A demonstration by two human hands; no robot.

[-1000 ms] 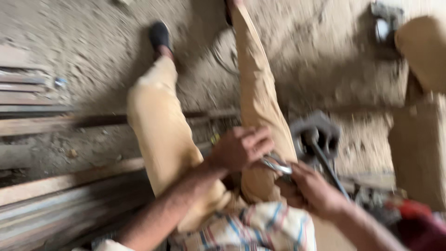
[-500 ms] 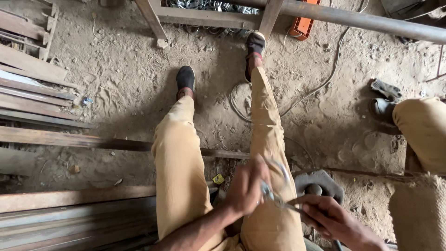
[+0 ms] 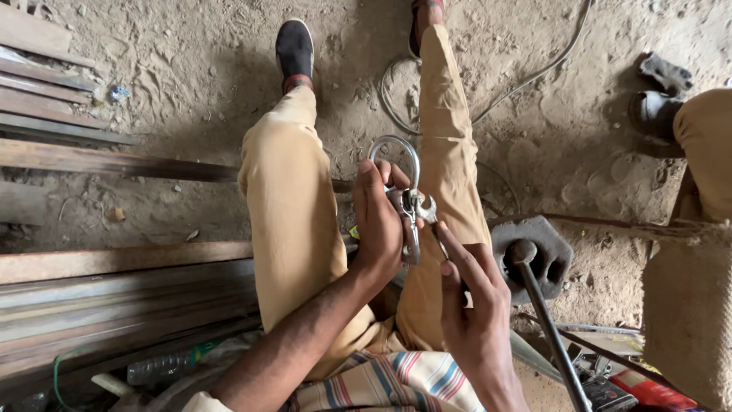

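At the centre of the frame my left hand [image 3: 379, 221] grips a curved metal hook [image 3: 396, 152] while my right hand [image 3: 471, 305] pinches a small spanner [image 3: 415, 217].

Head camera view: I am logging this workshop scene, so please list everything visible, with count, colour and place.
Metal ring clamp: one, silver, in left hand.
Spanner: one, silver, at the clamp, right fingers on it.
Hammer: one, dark, on block at right.
Metal block: one, grey, on ground.
Steel bars: several, rusty, left.
Cable: one, grey, on dirt.
Plastic bottle: one, clear, lower left.
Other person's leg: tan, right edge.
Left hand; right hand; tan trousers.
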